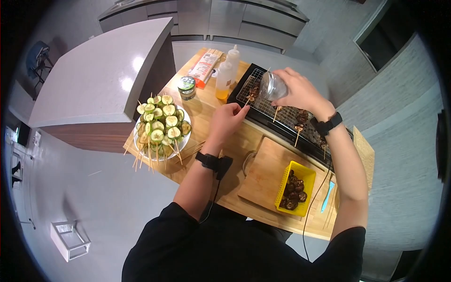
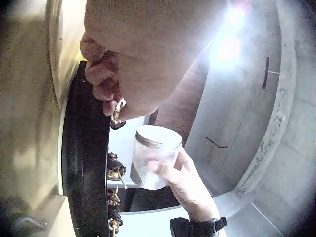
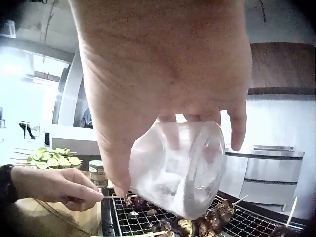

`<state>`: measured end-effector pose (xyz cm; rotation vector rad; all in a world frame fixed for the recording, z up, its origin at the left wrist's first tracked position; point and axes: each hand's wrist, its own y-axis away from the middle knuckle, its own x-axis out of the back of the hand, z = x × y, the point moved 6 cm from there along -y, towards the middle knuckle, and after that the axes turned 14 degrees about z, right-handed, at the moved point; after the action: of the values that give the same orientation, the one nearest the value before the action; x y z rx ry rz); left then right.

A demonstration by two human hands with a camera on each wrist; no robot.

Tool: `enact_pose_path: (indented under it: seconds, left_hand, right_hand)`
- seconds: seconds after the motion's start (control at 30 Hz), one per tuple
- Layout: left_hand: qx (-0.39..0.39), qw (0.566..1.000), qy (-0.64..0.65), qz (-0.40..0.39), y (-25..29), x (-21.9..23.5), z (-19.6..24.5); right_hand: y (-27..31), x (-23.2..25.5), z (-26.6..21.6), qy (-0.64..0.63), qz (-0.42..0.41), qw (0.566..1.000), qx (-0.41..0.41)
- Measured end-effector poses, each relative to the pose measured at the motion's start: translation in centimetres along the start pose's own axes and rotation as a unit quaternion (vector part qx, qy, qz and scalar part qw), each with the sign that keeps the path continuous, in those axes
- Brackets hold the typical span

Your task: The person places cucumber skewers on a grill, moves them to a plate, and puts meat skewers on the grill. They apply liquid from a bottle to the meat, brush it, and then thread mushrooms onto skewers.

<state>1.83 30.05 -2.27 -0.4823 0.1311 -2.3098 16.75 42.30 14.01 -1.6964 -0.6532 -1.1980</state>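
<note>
My left hand [image 1: 229,122] is at the near edge of the black grill [image 1: 243,87] and pinches the bare stick end of a skewer [image 1: 252,94]. Dark browned pieces on that skewer lie over the wire rack. Fingers of my right hand [image 1: 300,91] curl round a clear jar [image 1: 273,86], held tipped above the skewer. White powder lies along the inside of the jar [image 3: 182,182] in the right wrist view. Several other browned skewers [image 1: 299,127] lie farther right along the grill. In the left wrist view, my left fingers hide much of the pinched stick.
On the left stands a white plate [image 1: 189,137] heaped with sliced green vegetable skewers. Behind it are a small labelled jar [image 1: 187,88], squeeze bottles [image 1: 224,80] and a skewer packet [image 1: 205,66]. A cutting board [image 1: 263,176], yellow basket [image 1: 305,176] of dark mushrooms and blue brush [image 1: 328,196] lie nearer.
</note>
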Motion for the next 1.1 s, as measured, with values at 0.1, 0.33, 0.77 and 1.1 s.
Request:
enact_pose_path:
  seconds: [0.1, 0.33, 0.77, 1.1]
  left_hand:
    - [0.004, 1.0, 0.011, 0.004, 0.0, -0.2, -0.4]
    - [0.005, 0.999, 0.032, -0.001, 0.1, -0.5, -0.2]
    - [0.019, 0.999, 0.047, 0.002, 0.1, -0.4, -0.2]
    - [0.013, 0.999, 0.041, -0.005, 0.0, -0.9, -0.9]
  right_hand:
    - [-0.1, -0.1, 0.1, -0.012, 0.003, 1.0, -0.011]
    - [-0.3, 0.2, 0.1, 0.049, 0.003, 0.999, 0.0]
    - [-0.4, -0.9, -0.6, 0.008, -0.021, 1.0, 0.01]
    - [-2.0, -0.3, 3.2, 0.087, 0.027, 0.996, -0.024]
